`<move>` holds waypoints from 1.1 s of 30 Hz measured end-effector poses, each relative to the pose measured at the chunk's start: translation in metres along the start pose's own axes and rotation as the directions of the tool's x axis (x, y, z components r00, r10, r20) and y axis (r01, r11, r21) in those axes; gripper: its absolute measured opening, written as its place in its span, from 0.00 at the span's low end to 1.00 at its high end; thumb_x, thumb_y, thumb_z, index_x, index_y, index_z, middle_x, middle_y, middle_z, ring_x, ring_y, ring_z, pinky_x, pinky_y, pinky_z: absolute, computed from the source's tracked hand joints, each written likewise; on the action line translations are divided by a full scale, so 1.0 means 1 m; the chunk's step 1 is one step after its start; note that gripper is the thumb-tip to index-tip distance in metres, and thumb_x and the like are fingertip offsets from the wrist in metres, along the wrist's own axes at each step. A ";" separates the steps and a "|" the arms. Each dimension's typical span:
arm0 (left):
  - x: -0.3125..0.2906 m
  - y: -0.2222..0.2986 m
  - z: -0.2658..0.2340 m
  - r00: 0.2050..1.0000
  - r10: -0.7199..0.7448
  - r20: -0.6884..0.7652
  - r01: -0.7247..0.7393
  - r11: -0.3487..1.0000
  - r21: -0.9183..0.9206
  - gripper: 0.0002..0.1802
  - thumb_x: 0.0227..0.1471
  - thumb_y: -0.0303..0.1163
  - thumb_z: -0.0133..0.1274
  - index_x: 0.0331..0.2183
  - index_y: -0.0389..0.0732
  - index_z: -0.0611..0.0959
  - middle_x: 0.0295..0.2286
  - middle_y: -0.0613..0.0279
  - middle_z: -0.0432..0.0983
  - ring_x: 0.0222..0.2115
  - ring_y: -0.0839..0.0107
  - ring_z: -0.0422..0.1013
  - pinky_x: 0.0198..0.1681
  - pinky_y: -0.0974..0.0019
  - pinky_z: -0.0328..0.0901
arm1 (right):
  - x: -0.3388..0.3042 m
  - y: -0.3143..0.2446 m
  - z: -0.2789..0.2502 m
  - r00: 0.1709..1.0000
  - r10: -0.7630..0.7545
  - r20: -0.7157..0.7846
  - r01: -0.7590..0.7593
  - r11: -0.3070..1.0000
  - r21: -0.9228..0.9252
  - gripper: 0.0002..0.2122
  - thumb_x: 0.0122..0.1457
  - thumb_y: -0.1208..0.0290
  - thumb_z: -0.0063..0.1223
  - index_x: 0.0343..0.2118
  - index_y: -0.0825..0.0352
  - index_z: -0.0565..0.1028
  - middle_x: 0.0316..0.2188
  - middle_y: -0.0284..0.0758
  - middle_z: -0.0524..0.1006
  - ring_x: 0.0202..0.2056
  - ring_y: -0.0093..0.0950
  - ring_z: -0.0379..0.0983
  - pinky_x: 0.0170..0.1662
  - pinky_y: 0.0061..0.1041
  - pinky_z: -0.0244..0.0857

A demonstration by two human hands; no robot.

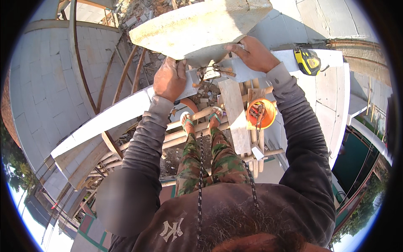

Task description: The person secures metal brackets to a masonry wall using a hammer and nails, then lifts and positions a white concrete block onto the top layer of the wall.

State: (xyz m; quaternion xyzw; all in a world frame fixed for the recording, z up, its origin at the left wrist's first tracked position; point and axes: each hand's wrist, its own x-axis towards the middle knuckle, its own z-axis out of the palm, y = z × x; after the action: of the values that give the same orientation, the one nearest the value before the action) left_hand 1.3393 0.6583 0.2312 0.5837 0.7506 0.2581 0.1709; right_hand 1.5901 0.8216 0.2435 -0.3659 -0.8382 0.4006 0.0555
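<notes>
A large pale masonry block [197, 31], rough and dusty, is held up in front of me above the top of the wall. My left hand [170, 80] grips its near lower edge, thumb upward. Farther right, my right hand [257, 55] holds the block's right side, with the thumb on the near face; its other fingers are partly hidden. Beneath the block, thin rods and a pale lump [212, 72] show in a gap along the wall top [113, 107]. A yellow and black tape measure [307, 61] lies on the wall top beside my right forearm.
I stand on bamboo poles [176, 140] high above rubble. An orange bucket [273, 112] with tools hangs or stands by a wooden plank [235, 117] to my right. Grey block walls [54, 71] rise at left, with curved-looking timber props [75, 50] nearby.
</notes>
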 end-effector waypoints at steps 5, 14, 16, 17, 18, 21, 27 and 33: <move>0.000 0.002 0.000 0.996 0.050 -0.077 -0.051 0.999 -0.011 0.16 0.58 0.31 0.54 0.47 0.36 0.77 0.38 0.43 0.80 0.38 0.42 0.76 0.40 0.49 0.71 | -0.003 -0.010 -0.005 0.999 -0.047 -0.019 0.046 0.999 -0.012 0.27 0.67 0.47 0.48 0.53 0.71 0.72 0.45 0.50 0.79 0.49 0.48 0.75 0.52 0.39 0.67; 0.000 -0.002 0.003 0.987 0.103 -0.126 -0.104 0.995 -0.002 0.14 0.55 0.31 0.56 0.42 0.34 0.79 0.34 0.42 0.79 0.34 0.42 0.77 0.36 0.49 0.72 | 0.002 0.008 0.004 0.996 -0.076 -0.037 0.078 0.996 0.048 0.28 0.66 0.46 0.49 0.51 0.72 0.74 0.42 0.53 0.79 0.46 0.50 0.76 0.50 0.41 0.67; 0.001 -0.002 0.004 0.993 0.080 -0.087 -0.077 0.996 0.038 0.14 0.54 0.32 0.56 0.39 0.33 0.80 0.32 0.41 0.79 0.32 0.42 0.77 0.35 0.48 0.71 | 0.003 0.019 0.009 0.996 -0.080 -0.029 0.081 0.997 0.016 0.28 0.66 0.46 0.50 0.50 0.73 0.74 0.41 0.54 0.79 0.45 0.52 0.75 0.49 0.42 0.67; -0.001 -0.003 0.004 0.998 0.045 -0.050 -0.041 0.996 0.080 0.14 0.54 0.34 0.56 0.38 0.33 0.81 0.31 0.41 0.79 0.31 0.42 0.77 0.34 0.48 0.71 | 0.004 0.024 0.013 0.994 -0.104 -0.038 0.103 0.995 -0.008 0.28 0.66 0.46 0.51 0.51 0.73 0.74 0.41 0.55 0.79 0.44 0.52 0.75 0.48 0.42 0.67; -0.002 -0.004 0.005 1.000 0.007 -0.017 -0.005 0.992 0.124 0.14 0.53 0.35 0.56 0.36 0.33 0.82 0.29 0.40 0.79 0.30 0.42 0.77 0.34 0.47 0.71 | 0.006 0.023 0.013 0.990 -0.130 -0.045 0.129 0.991 -0.034 0.28 0.65 0.46 0.51 0.51 0.73 0.74 0.41 0.55 0.79 0.44 0.53 0.75 0.48 0.43 0.67; -0.003 -0.005 0.005 0.999 -0.030 0.026 0.025 0.987 0.159 0.16 0.50 0.38 0.55 0.31 0.33 0.83 0.26 0.39 0.79 0.27 0.42 0.76 0.32 0.46 0.71 | 0.001 0.016 0.008 0.985 -0.157 -0.073 0.158 0.987 0.010 0.29 0.65 0.46 0.52 0.51 0.74 0.74 0.42 0.55 0.79 0.44 0.54 0.74 0.48 0.43 0.67; -0.004 -0.014 0.006 0.979 0.178 -0.104 -0.166 0.979 0.118 0.14 0.47 0.36 0.54 0.26 0.32 0.83 0.21 0.40 0.77 0.23 0.43 0.75 0.28 0.47 0.70 | 0.001 -0.001 0.000 0.966 -0.232 -0.109 0.231 0.973 -0.023 0.27 0.66 0.47 0.51 0.48 0.73 0.76 0.38 0.54 0.80 0.43 0.54 0.75 0.48 0.43 0.67; -0.002 -0.008 0.004 0.996 0.081 -0.033 -0.076 0.988 0.132 0.14 0.48 0.36 0.55 0.31 0.35 0.84 0.24 0.45 0.79 0.24 0.46 0.75 0.29 0.50 0.69 | 0.006 -0.003 -0.013 0.989 -0.122 0.079 0.122 0.992 -0.005 0.24 0.65 0.50 0.53 0.50 0.68 0.77 0.43 0.50 0.80 0.46 0.51 0.75 0.50 0.42 0.67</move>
State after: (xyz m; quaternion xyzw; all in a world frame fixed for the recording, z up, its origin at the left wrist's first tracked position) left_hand 1.3355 0.6558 0.2237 0.6177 0.7454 0.2263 0.1076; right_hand 1.5892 0.8328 0.2528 -0.2982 -0.8624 0.4065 0.0452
